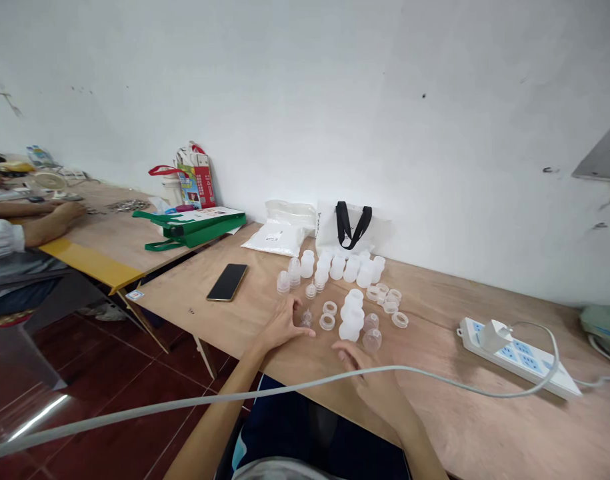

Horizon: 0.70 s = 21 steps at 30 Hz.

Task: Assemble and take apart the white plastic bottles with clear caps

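Observation:
My left hand rests on the wooden table with thumb and fingers apart, curved beside small clear nipple-shaped pieces. It appears to hold nothing. Fingers loosely stretched, my right hand lies near the front edge, just below a group of frosted white bottles. Two clear dome caps stand right of those bottles. Between the hands and further back lie two clear rings. More frosted bottles line up behind, with clear domes at their left and several loose rings at their right.
A black phone lies left. White plastic packages and a bag with black handles stand by the wall. A power strip sits right; its cable crosses before me. Another person's arm rests on the neighbouring table.

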### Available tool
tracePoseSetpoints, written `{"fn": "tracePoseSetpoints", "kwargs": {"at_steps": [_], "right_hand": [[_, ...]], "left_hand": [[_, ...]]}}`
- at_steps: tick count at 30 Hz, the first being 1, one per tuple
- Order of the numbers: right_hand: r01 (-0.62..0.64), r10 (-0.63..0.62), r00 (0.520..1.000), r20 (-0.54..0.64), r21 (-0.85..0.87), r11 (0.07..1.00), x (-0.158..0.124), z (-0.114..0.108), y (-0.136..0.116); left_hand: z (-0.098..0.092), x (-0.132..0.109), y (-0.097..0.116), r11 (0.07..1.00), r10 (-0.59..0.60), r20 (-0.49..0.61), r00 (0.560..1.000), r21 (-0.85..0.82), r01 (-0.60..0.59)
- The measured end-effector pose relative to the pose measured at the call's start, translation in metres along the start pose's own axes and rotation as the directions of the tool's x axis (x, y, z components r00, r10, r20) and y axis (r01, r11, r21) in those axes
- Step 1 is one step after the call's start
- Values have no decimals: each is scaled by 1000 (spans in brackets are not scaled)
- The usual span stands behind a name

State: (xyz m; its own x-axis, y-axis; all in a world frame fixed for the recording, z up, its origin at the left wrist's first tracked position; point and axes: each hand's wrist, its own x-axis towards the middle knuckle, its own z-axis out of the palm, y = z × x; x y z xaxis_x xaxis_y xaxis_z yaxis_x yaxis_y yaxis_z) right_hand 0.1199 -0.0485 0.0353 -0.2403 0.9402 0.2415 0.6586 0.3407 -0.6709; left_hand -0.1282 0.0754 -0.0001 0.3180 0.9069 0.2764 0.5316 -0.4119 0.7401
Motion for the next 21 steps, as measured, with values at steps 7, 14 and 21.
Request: {"fn": "tracePoseSetpoints", "kwargs": {"at_steps": [7,14,21], "right_hand": [[49,-49,999,4,-84,995,14,35,8],[28,-62,990,-130,-249,968,16,54,5],[13,-49,996,-77,-411,911,22,69,4]], "left_hand": [[-9,-11,6,978,33,64,997,205,-46],[-12,-4,1,969,78,128,989,223,-105],[-15,4,-6,994,81,185,979,51,-92]]}}
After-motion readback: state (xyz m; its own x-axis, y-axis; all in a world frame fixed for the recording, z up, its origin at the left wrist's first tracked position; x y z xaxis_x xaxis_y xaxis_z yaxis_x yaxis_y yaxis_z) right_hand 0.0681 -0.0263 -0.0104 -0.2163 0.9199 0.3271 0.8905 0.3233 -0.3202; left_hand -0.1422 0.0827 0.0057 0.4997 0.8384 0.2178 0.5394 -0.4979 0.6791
